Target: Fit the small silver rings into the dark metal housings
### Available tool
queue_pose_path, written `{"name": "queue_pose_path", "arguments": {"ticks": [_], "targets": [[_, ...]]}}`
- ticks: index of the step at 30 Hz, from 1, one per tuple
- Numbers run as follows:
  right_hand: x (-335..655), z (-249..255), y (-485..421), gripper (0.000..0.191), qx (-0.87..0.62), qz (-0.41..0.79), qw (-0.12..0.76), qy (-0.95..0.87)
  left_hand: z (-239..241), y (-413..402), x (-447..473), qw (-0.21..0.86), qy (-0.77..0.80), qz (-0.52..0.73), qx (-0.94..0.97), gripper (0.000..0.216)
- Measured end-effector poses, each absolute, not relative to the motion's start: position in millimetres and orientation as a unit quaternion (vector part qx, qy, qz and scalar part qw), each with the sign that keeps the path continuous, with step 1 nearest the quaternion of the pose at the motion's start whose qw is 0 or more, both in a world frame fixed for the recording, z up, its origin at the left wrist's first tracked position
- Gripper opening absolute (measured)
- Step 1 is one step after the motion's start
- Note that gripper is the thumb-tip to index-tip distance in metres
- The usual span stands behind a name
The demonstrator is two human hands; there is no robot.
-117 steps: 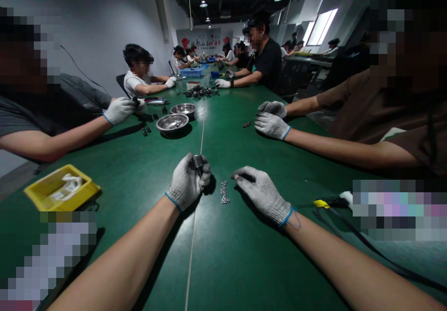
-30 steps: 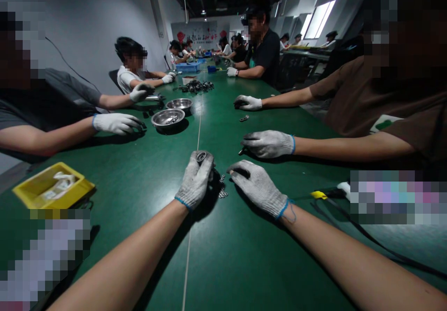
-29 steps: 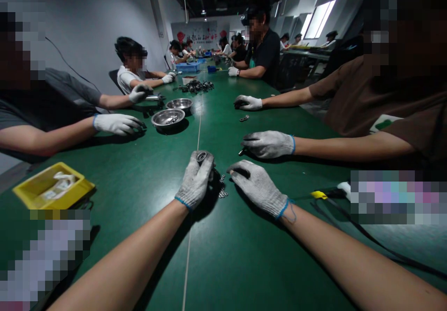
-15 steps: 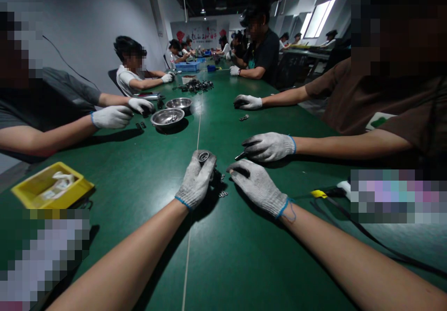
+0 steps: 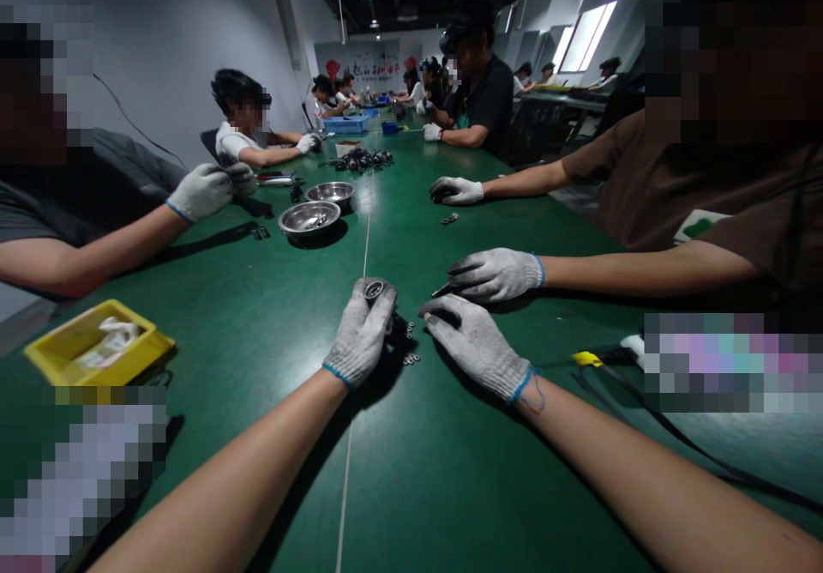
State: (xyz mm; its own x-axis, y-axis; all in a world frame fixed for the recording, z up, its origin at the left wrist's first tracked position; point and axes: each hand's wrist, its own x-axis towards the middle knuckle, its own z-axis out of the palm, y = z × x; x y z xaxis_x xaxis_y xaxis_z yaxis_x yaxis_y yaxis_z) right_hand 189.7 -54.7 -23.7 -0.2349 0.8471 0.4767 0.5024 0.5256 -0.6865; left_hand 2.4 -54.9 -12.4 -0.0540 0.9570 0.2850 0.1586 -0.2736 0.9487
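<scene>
My left hand [image 5: 356, 337], in a white knitted glove with blue cuff, is closed around a round metal part [image 5: 374, 291]. The part's ring-shaped open end faces up between thumb and fingers; its lower portion is hidden by the glove. To the right, my right hand [image 5: 474, 343] rests low over the table, gloved too, its thumb and forefinger tips brought together. Whatever it pinches, if anything, is too small to make out. Between both hands lie small metal rings [image 5: 411, 358] in two little clusters on the green table [image 5: 411, 487].
A co-worker's gloved hand [image 5: 498, 274] lies just beyond my right hand, beside a thin dark rod [image 5: 441, 291]. Two steel bowls [image 5: 309, 232] and a pile of dark parts [image 5: 361, 159] stand farther off. At left is a yellow bin [image 5: 61, 365]; a black cable [image 5: 681, 436] runs at right.
The co-worker at left has raised their gloved hands from the table and brought them together. My own two hands stay practically where they were.
</scene>
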Motion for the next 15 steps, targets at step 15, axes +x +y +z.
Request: {"name": "queue_pose_path", "arguments": {"ticks": [15], "targets": [[194,-17,-59,0.027,-0.458,0.246,0.392,-0.759,6,-34,-71,0.023,0.791,0.397,0.465,0.030]]}}
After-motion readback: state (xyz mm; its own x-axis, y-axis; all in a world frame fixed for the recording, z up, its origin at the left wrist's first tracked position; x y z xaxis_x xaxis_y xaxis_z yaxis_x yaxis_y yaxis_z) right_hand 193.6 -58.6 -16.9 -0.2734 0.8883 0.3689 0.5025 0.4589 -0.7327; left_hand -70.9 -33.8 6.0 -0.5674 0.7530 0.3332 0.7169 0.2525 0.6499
